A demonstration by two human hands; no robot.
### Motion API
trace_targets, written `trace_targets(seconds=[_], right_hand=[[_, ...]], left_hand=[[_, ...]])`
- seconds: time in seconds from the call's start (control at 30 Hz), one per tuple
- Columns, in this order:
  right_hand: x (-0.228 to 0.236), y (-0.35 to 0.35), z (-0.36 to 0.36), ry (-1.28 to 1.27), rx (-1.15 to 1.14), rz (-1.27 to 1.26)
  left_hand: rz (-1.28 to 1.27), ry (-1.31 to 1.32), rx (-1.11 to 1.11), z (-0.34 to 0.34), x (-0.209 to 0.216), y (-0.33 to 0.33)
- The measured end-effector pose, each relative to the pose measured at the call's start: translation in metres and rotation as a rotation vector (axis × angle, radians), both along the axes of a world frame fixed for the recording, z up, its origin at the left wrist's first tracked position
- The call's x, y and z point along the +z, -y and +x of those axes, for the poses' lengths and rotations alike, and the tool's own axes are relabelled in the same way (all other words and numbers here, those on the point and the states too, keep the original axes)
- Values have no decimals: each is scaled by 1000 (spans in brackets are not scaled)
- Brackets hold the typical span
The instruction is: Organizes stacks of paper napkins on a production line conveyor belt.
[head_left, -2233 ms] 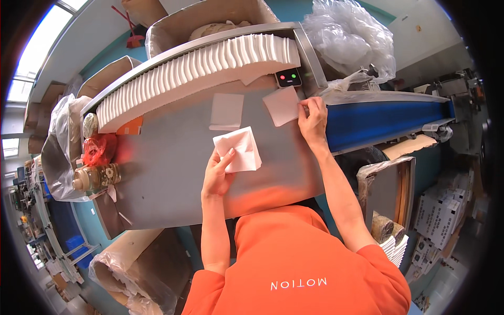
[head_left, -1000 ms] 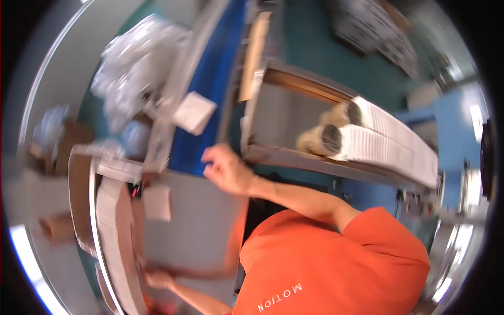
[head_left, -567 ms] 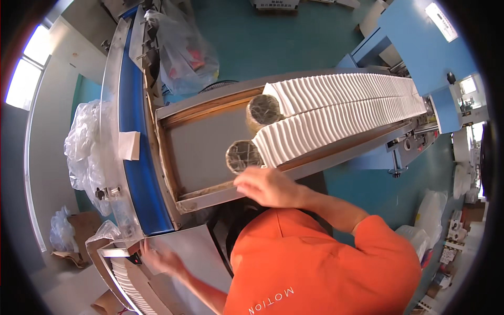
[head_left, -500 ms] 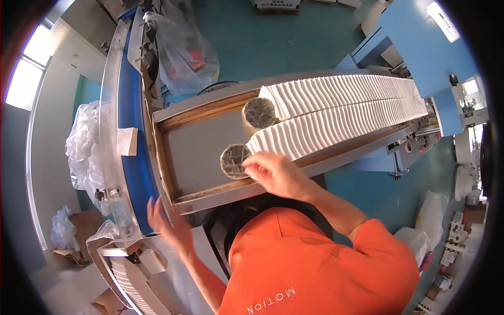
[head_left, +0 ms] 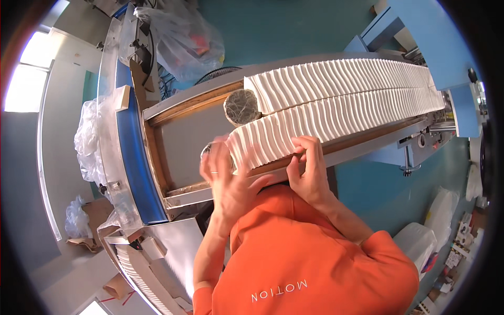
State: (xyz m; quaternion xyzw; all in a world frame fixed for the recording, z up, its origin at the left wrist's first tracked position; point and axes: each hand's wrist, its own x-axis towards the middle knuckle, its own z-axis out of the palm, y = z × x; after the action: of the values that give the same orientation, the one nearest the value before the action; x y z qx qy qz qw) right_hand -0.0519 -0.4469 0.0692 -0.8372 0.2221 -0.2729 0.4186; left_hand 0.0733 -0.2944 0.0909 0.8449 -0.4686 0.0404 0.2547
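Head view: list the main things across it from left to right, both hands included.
Window, crumpled clear plastic, blue belt, left hand, right hand, blue machine.

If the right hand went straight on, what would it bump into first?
Probably the near white stack: the right hand points at it, though I can't tell if they already touch.

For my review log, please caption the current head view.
Left hand, blurred, and right hand at the nearer row of white sheets, a blue belt to the left.
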Motion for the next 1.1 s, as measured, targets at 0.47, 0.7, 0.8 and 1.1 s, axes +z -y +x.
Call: trace_targets(seconds=[0.47, 0.7, 0.8, 1.1], right_hand=[[-25, 4, -3, -4, 32, -335], [-39, -14, 4, 94, -129, -517], [-46, -23, 5, 101, -156, -590], [-49, -35, 8, 35, -182, -757]], left_hand=[[-51, 206, -361, 15, -42, 3], [-105, 193, -329, 27, -48, -10], [-111, 176, -345, 29, -45, -12], [-131, 137, -365, 31, -50, -18]])
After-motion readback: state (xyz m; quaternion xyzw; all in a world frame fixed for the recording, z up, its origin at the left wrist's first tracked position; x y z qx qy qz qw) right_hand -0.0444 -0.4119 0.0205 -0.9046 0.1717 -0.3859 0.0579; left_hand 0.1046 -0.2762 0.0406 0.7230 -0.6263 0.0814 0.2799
